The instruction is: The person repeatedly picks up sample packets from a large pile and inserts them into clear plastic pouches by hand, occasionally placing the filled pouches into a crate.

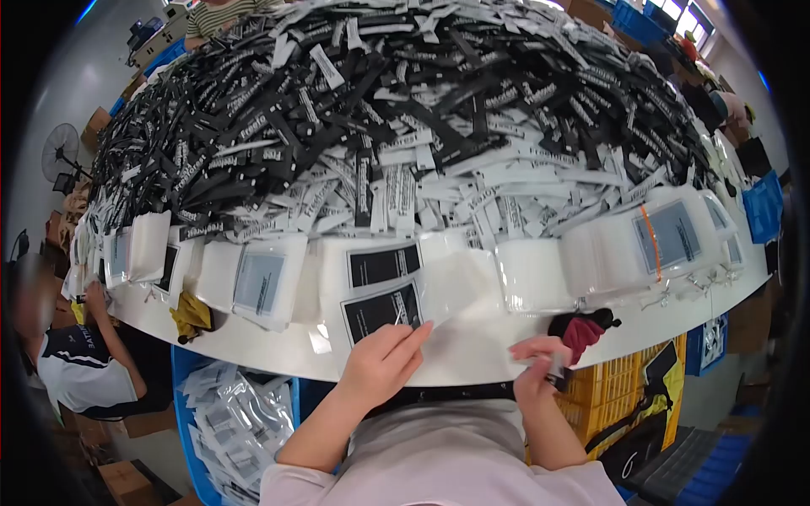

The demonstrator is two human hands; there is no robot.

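Note:
My left hand (384,363) is at the table's front edge, fingers closed on a clear plastic bag (380,314) with a black printed label. Behind it lies a similar black-labelled bag (384,263). To the right, my right hand (540,363) is curled, partly blurred, around something small, dark and grey that I cannot make out. Close beside that hand sits a dark red and black cloth bundle (584,331). A large heap of black and white printed stick sachets (380,126) covers the table beyond both hands.
Stacks of clear bags (536,274) line the white table (456,350). A blue bin (181,396) of packed bags and a yellow crate (620,384) stand below the edge. Another person (84,363) works at left; a striped-shirted person (224,15) is across the heap.

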